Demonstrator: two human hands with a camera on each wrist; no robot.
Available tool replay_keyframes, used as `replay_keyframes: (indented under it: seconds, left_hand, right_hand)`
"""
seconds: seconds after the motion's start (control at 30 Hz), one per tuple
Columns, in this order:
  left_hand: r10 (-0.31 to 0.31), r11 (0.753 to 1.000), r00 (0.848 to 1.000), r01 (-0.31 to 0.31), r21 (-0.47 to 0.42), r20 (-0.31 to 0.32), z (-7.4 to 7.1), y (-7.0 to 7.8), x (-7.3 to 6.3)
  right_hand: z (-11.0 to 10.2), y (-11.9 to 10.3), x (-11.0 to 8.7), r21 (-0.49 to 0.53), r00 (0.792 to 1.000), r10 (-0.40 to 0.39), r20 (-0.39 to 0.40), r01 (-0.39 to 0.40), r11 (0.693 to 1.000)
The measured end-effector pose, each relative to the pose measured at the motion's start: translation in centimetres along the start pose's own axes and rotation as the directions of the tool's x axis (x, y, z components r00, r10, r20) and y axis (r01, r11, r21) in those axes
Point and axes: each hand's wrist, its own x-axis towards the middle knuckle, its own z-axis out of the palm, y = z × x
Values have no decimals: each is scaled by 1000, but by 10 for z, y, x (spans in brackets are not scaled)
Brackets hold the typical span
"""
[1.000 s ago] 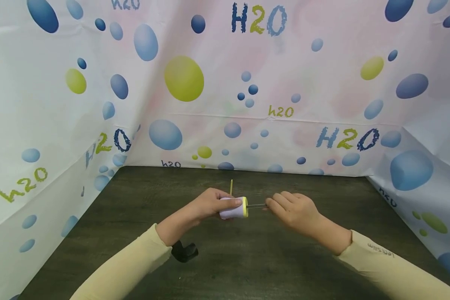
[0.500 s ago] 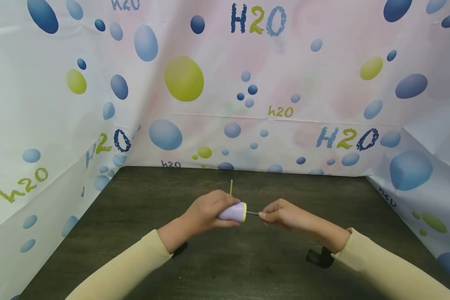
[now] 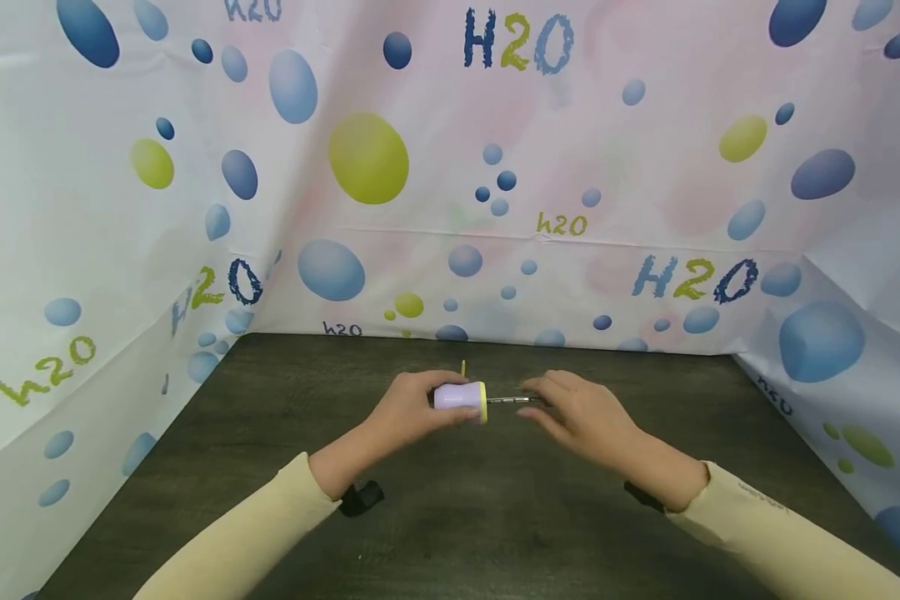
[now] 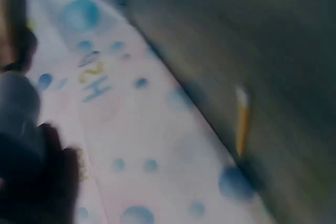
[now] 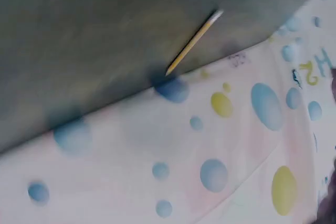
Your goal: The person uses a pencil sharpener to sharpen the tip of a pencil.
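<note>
My left hand [image 3: 401,410] grips a lavender cylinder with a yellow rim [image 3: 456,397], which looks like a pencil sharpener, lying sideways above the table. In the left wrist view the cylinder [image 4: 18,124] is dark and blurred at the left edge. A thin dark stick with silver marks, like a pencil [image 3: 506,401], sticks out of its rimmed end to the right. My right hand [image 3: 585,417] is around the stick's outer end, thumb below and fingers above, with a gap showing between them. The stick's inner end is hidden in the cylinder.
A yellow pencil [image 5: 194,43] lies on the dark wooden table [image 3: 495,517] near its back edge, partly behind the left hand in the head view. A white sheet [image 3: 450,192] printed with bubbles and "H2O" hangs at the back and both sides.
My right hand has gone from pinching the stick to spread thumb and fingers around it. The cylinder has shifted slightly up and left, and my left hand has changed its hold on it.
</note>
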Motion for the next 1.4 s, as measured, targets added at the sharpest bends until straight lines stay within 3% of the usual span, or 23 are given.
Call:
replay_keyframes:
  seconds: [0.07, 0.13, 0.27, 0.37, 0.4, 0.47, 0.63, 0.73, 0.77, 0.8, 0.83, 0.87, 0.97, 1.03, 1.07, 1.13, 1.17, 1.2, 1.23, 1.27, 1.3, 1.37, 1.4]
  left_hand:
    - [-179, 966, 978, 196, -171, 107, -3, 2, 5]
    - [-266, 898, 937, 327, -294, 229, -6, 3, 8]
    - [-287, 752, 856, 480, -453, 430, -8, 5, 8]
    - [-288, 718, 835, 512, -471, 469, -7, 8, 6]
    - [-299, 719, 835, 515, -467, 461, -6, 9, 6]
    - [-312, 761, 855, 486, -429, 415, -4, 10, 5]
    - [-262, 908, 948, 306, -286, 183, 5, 12, -2]
    - [-81, 986, 997, 80, -149, 4, 11, 11, -6]
    - [18, 997, 999, -22, -69, -51, 13, 9, -8]
    - [138, 990, 986, -136, 29, -96, 14, 7, -8]
    - [270, 958, 954, -253, 133, -131, 15, 5, -9]
    - [405, 899, 901, -362, 245, -154, 16, 2, -9]
    - [721, 638, 679, -570, 518, -141, 16, -6, -6]
    - [838, 464, 538, -619, 633, -88, 13, -9, -3]
    - [873, 391, 484, -627, 674, -57, 12, -9, -2]
    - [909, 288, 417, -624, 726, -3, 9, -9, 0]
    - [912, 268, 409, -616, 741, 10, 8, -9, 0]
    - [907, 282, 422, -618, 734, 7, 7, -8, 0]
    - [887, 327, 461, -620, 713, -7, 6, -7, -1]
    - [844, 410, 535, -611, 677, -28, 6, -5, -2]
    - [771, 526, 634, -587, 616, -54, 7, -3, -3]
    - [533, 788, 841, -453, 417, -92, 8, 2, -4]
    - [377, 894, 922, -338, 293, -88, 8, 5, -4]
  right_hand:
    - [2, 3, 0, -209, 970, -185, -156, 150, 966]
    - [2, 6, 1, -332, 919, -322, -228, 238, 913]
    - [3, 10, 1, -481, 820, -505, -269, 340, 808]
    - [3, 9, 1, -523, 785, -553, -278, 360, 773]
    - [4, 8, 1, -511, 791, -543, -281, 356, 782]
    - [4, 5, 0, -452, 822, -492, -288, 336, 826]
    - [4, -6, -3, -183, 949, -214, -234, 173, 968]
    - [-3, -11, -3, 54, 998, 43, -46, -40, 998]
    - [-5, -12, -2, 141, 991, 129, 43, -134, 981]
    - [-8, -12, -1, 219, 969, 206, 137, -233, 948]
    - [-10, -12, 0, 286, 934, 270, 235, -331, 899]
    - [-11, -11, 1, 350, 893, 310, 327, -419, 838]
    - [-12, -6, 2, 479, 760, 335, 557, -623, 618]
    - [-11, -1, 2, 521, 667, 294, 685, -730, 442]
    - [-10, 0, 2, 524, 622, 265, 737, -773, 358]
    - [-10, 3, 0, 502, 550, 224, 805, -832, 236]
    - [-11, 4, 0, 494, 531, 213, 820, -845, 203]
    - [-11, 5, 0, 495, 531, 212, 821, -845, 200]
    - [-11, 5, 0, 509, 560, 223, 798, -824, 247]
    - [-12, 4, 1, 520, 607, 249, 755, -785, 337]
    - [-12, 1, 1, 520, 674, 277, 684, -718, 463]
    - [-11, -1, 2, 435, 856, 249, 453, -456, 777]
    - [-10, -2, 2, 309, 932, 188, 309, -286, 907]
